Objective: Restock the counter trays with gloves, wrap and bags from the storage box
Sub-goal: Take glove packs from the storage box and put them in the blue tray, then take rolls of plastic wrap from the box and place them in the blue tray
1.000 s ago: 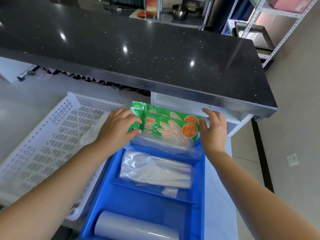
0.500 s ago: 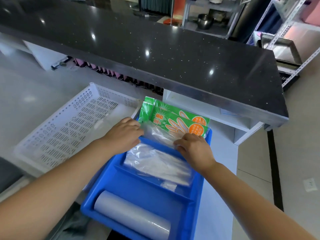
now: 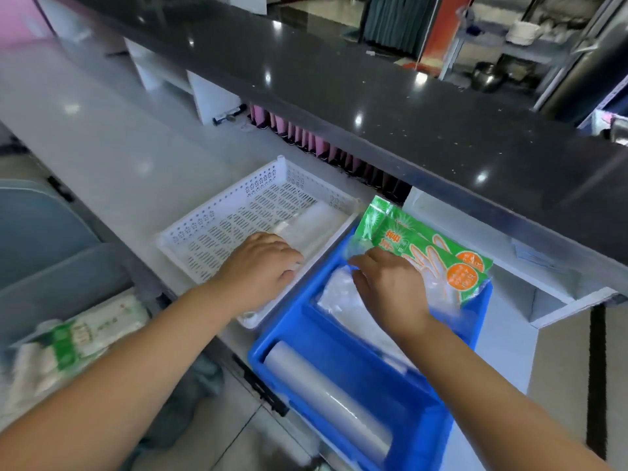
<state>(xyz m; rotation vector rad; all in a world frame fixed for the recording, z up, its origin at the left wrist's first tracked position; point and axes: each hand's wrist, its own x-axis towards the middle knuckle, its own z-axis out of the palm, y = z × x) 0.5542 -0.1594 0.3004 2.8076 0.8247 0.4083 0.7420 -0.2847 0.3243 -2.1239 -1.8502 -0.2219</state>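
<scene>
— Both hands have shifted since half a second ago: the left hand [image 3: 263, 266] has gone over the near right corner of the white perforated tray [image 3: 217, 229], and the right hand [image 3: 390, 287] has slid toward the left end of the glove packets [image 3: 438, 253].

— How is the left hand set?

— Palm down, fingers loosely curled together, resting over the tray's rim. Whether it grips anything I cannot tell; its underside is hidden. Some clear plastic [image 3: 316, 222] lies in the tray just beyond it.

— And the right hand?

— Knuckles up, fingers bent down at the edge of a clear bag [image 3: 339, 297] in the blue tray [image 3: 438, 413]. It seems to be pinching clear film there, but blur leaves that uncertain.

— Where do the supplies lie?

— Two green glove packets overlap at the far end of the blue tray, their right ends sticking out past its far right corner. The clear bag fills the middle compartment, partly under the right hand. A roll of wrap [image 3: 326, 396] lies in the near compartment.

— And the trays?

— Side by side on the pale worktop [image 3: 112, 147], touching or nearly so, below the dark stone top [image 3: 373, 96]. A green-and-white pack [image 3: 71, 338] sits blurred at lower left.
</scene>
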